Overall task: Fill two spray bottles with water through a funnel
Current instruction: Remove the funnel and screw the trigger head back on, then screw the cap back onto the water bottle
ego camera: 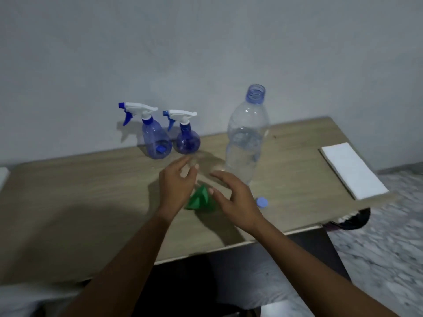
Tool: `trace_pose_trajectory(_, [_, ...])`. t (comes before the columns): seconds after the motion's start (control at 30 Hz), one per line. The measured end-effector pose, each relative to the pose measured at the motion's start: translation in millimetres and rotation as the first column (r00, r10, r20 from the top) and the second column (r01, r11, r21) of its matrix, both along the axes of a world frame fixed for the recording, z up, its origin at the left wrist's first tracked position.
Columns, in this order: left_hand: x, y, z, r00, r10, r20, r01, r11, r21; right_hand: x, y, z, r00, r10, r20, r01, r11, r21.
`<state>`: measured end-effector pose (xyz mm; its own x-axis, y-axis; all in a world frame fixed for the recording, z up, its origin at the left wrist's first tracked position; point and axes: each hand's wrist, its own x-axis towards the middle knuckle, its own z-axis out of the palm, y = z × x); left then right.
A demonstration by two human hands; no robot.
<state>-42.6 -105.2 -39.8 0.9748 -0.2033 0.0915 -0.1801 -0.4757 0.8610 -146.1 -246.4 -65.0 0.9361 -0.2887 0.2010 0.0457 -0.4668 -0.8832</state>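
Hands are both out over the wooden table [91, 202]. The left hand [177, 186] and the right hand [235, 200] have their fingers spread apart and loose, and they hold nothing. Between them sits the green funnel [200, 199], wide end down on the table. The right thumb is just beside it, but I cannot tell if it touches.

Two blue spray bottles stand at the back of the table, near the wall [206, 42]. The taller spray bottle [155, 138] is on the left and the round spray bottle [187, 139] is just beside it on the right. Both have their white and blue spray tops on.

To the right of them stands a big clear water bottle [247, 138] with its top open. Its blue cap [262, 202] lies on the table near the right hand. A white folded cloth [352, 170] lies at the far right end of the table, well apart from the bottles
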Motion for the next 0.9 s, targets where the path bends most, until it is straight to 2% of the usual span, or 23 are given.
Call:
trace_pose_trajectory(0.1, [-17.3, -38.3, 19.6, 0.996, -0.087, 0.007, 0.087, 0.994, -0.073, -41.4, -37.8, -19.2, 0.987, -0.149, -0.061, 0.143, 0.985, -0.101])
trace_pose_trajectory(0.2, [-31.7, -75.0, 30.2, 0.99, -0.138, 0.029, 0.14, 0.983, -0.118, -59.7, -76.3, -37.7, 0.932, -0.261, -0.253, 0.201, 0.95, -0.237])
trace_pose_trajectory(0.3, [-38.8, -97.5, 34.2, 0.992, -0.093, 0.081, 0.105, 0.982, -0.158, -63.4, -99.6, -53.3, 0.884, -0.251, -0.395, 0.122, 0.938, -0.325])
trace_pose_trajectory(0.5, [-43.3, -107.5, 34.5, 0.998, 0.012, 0.054, -0.003, 0.985, -0.174, -57.4, -114.8, -59.6, 0.896, -0.173, -0.409, 0.05, 0.955, -0.294])
trace_pose_trajectory(0.6, [-43.9, -103.5, 38.1, 0.999, -0.004, 0.041, 0.011, 0.984, -0.175, -45.3, -124.5, -37.6, 0.929, -0.176, -0.325, 0.09, 0.96, -0.264])
trace_pose_trajectory(0.73, [-41.3, -97.5, 53.3, 0.996, -0.062, 0.057, 0.072, 0.977, -0.198, -14.9, -136.0, 38.2, 0.979, -0.193, -0.072, 0.182, 0.974, -0.134])
trace_pose_trajectory(0.83, [-34.1, -96.1, 72.5, 0.991, -0.071, 0.11, 0.092, 0.975, -0.201, 7.3, -141.6, 116.7, 0.989, -0.128, 0.072, 0.129, 0.992, -0.01])
trace_pose_trajectory(0.9, [-27.4, -96.2, 85.9, 0.987, -0.078, 0.138, 0.104, 0.975, -0.194, 17.2, -144.0, 162.9, 0.99, -0.052, 0.133, 0.051, 0.999, 0.009])
